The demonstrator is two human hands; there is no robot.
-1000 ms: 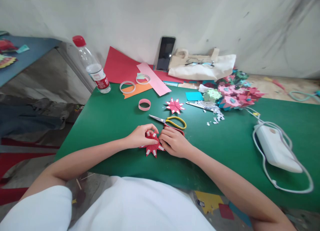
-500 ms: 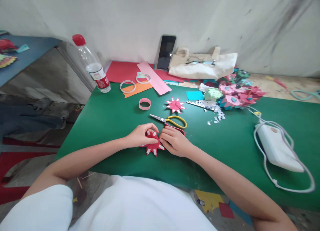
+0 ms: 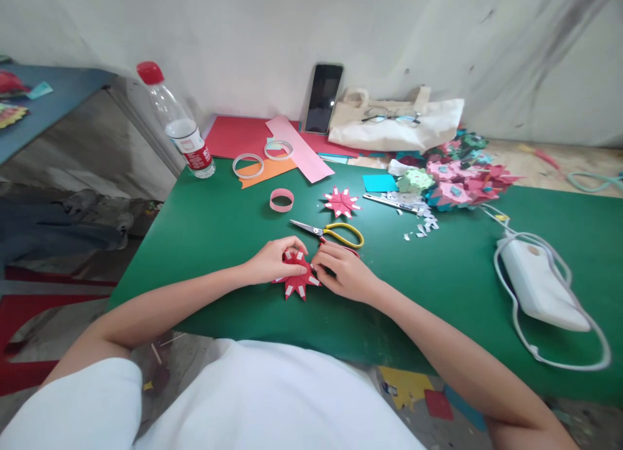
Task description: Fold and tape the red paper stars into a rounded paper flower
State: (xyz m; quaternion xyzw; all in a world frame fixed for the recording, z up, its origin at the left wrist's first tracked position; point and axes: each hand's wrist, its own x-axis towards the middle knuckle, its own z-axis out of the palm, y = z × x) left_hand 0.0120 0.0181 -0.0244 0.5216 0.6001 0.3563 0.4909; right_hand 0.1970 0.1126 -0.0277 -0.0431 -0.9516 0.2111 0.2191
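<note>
Near the front edge of the green table (image 3: 209, 223), a red paper star (image 3: 296, 282) is held between the thumb and fingers of the left hand (image 3: 267, 263). White strips (image 3: 302, 291) are stuck on the points that can be seen; some parts are hidden by fingers. The right hand (image 3: 349, 275) is curled at its side; whether anything is pinched cannot be told. Beyond, a second star (image 3: 341, 203) is striped too. The scissors (image 3: 318, 231) are partly covered by the right hand, close in the way.
</note>
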